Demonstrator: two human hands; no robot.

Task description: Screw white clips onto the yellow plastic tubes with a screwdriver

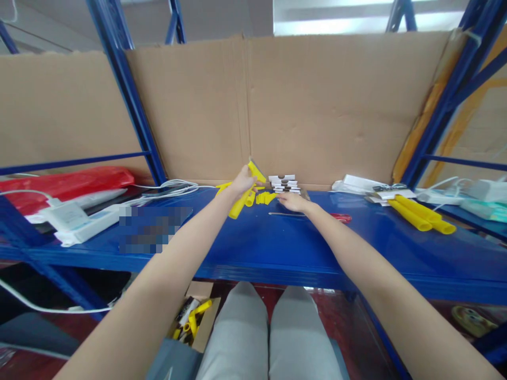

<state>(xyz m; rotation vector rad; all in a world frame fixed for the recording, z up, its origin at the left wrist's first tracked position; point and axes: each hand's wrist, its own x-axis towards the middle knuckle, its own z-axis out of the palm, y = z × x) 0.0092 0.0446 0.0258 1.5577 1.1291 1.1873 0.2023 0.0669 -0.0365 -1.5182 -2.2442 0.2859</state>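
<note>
My left hand (pixel 243 182) is closed around a yellow piece with a grey edge (pixel 257 171), held above the blue shelf (pixel 253 248) near the cardboard back. Yellow tubes (pixel 238 207) lie just below that hand. Over to the right, my right hand (pixel 293 201) reaches down with its fingertips together at the end of a row of small yellow pieces (pixel 264 198), pinching the endmost one. Behind it is a stack of small white-and-brown packets (pixel 284 183). A screwdriver with a red handle (pixel 341 217) lies across the shelf, partly behind my right wrist.
Several yellow tubes (pixel 420 214) rest at the right beside white packets (pixel 390 193). On the left are a white power strip (pixel 93 224), cables (pixel 178 186) and a red bag (pixel 71 187). Below the shelf, an open carton (pixel 206 322) holds yellow parts. Blue posts (pixel 132 105) flank the cardboard.
</note>
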